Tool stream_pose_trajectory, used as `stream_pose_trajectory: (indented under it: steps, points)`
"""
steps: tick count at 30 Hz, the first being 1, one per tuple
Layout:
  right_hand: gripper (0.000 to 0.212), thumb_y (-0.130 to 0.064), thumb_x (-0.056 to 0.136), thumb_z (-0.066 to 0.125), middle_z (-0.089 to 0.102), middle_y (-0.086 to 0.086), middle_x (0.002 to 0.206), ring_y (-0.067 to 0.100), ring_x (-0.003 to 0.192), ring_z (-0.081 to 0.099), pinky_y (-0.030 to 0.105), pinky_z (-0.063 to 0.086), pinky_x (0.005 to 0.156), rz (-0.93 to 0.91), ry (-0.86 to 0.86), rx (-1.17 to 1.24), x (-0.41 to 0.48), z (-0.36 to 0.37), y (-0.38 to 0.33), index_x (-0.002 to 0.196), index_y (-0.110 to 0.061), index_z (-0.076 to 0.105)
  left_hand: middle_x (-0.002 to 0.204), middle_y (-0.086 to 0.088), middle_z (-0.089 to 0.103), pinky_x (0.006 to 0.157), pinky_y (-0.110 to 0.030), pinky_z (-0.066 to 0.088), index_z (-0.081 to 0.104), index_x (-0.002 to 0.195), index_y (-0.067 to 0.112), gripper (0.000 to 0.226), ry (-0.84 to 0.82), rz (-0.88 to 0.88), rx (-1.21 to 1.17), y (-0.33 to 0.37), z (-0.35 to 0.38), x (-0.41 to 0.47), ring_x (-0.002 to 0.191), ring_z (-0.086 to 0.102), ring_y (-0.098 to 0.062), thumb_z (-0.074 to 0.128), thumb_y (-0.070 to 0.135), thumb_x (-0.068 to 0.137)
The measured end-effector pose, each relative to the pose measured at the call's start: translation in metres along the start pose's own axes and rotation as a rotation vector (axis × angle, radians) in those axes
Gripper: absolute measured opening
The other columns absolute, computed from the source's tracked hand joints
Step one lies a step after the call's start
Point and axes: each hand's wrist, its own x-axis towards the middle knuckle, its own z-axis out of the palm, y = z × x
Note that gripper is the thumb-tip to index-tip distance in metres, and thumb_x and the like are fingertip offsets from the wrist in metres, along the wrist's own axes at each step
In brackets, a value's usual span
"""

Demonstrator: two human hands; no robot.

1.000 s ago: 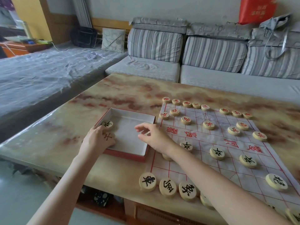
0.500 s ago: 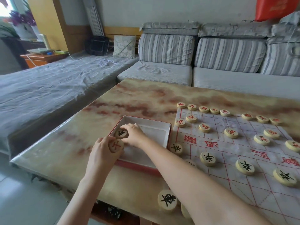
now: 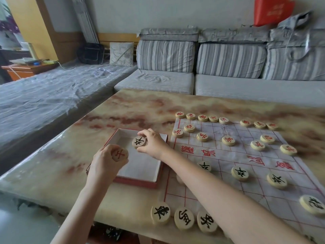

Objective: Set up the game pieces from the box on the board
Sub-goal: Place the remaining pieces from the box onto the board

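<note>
**Two pieces held over the box: hazards and materials**

Each of my grips holds one piece. My left grip (image 3: 107, 162) curls around a red-lettered piece (image 3: 120, 154), its face turned towards me, above the near-left corner of the box (image 3: 139, 184). My right grip (image 3: 153, 143) pinches a black-lettered piece (image 3: 139, 142) by its rim, between thumb and fingertips, over the far half of the box. What shows of the box floor bears no other piece, so I judge these among the last to be set.

Hazards, as I judge them:
- My right forearm crosses low over the near-left corner of the board (image 3: 230, 155) and partly hides a black piece there. Swinging the arm back carelessly could sweep set pieces off their points.
- The board is a thin, creased sheet lying loose on the worktop (image 3: 140, 106). A dragged wrist could pull it and shift every row at once.
- The near black row (image 3: 184, 218) sits close to the worktop's edge, so a nudge could send a disc to the floor.
- A rim pinch on a smooth disc is easily lost, and a dropped disc landing on edge may roll.

Materials:
- The pieces are thick, pale wooden discs with rounded rims and painted characters in red or black.
- The box is a shallow square tray, white inside with red outer walls.
- The board carries a red printed grid.
- The worktop is glossy, with cream and rust marbling.
- The far red row (image 3: 203, 118) shows one gap.
</note>
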Motion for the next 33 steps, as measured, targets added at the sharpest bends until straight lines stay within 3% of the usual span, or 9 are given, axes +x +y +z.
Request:
stream_pose_trajectory:
  steps: [10,15,19,24,33]
  points:
    - [0.052,-0.018,0.076,0.073,0.051,0.004,0.122,0.016,0.114,0.048,0.015,0.035,0.09,0.045,0.083,0.038,-0.088,-0.091,0.034,0.124,-0.013,0.053,0.103,-0.005,0.063,0.082,-0.038,0.051,0.063,0.108,0.015,0.048,-0.082,0.118,-0.066,0.074,0.027,-0.013,0.091,0.062,-0.024,0.081,0.02,0.064]
    - [0.051,-0.017,0.077,0.073,0.051,0.001,0.121,0.008,0.104,0.048,-0.003,0.032,0.073,0.122,0.148,0.023,-0.143,-0.14,0.073,0.124,-0.014,0.054,0.105,-0.004,0.064,0.085,-0.037,0.051,0.064,0.106,0.018,0.043,-0.167,0.178,-0.133,0.114,0.06,-0.025,0.093,0.061,-0.021,0.079,0.024,0.066]
    - [0.05,-0.018,0.077,0.073,0.053,-0.001,0.119,0.01,0.104,0.052,0.0,0.035,0.074,0.241,0.235,0.016,-0.197,-0.178,0.113,0.123,-0.017,0.054,0.103,-0.004,0.064,0.081,-0.032,0.05,0.063,0.111,0.018,0.048,-0.264,0.21,-0.138,0.151,0.09,-0.04,0.09,0.061,-0.022,0.08,0.025,0.066]
    - [0.048,-0.015,0.075,0.075,0.055,-0.003,0.115,-0.004,0.083,0.05,-0.001,0.037,0.069,0.39,0.345,0.024,-0.264,-0.213,0.156,0.119,-0.02,0.057,0.101,-0.004,0.066,0.082,-0.038,0.054,0.061,0.11,0.019,0.048,-0.365,0.294,-0.157,0.196,0.129,-0.063,0.088,0.063,-0.019,0.08,0.025,0.066]
    - [0.049,-0.008,0.072,0.075,0.056,0.003,0.115,0.017,0.102,0.055,0.019,0.039,0.082,0.513,0.465,0.009,-0.318,-0.246,0.208,0.117,-0.014,0.059,0.106,-0.003,0.065,0.079,-0.034,0.056,0.059,0.113,0.017,0.049,-0.49,0.422,-0.163,0.253,0.18,-0.102,0.089,0.063,-0.017,0.078,0.023,0.069]
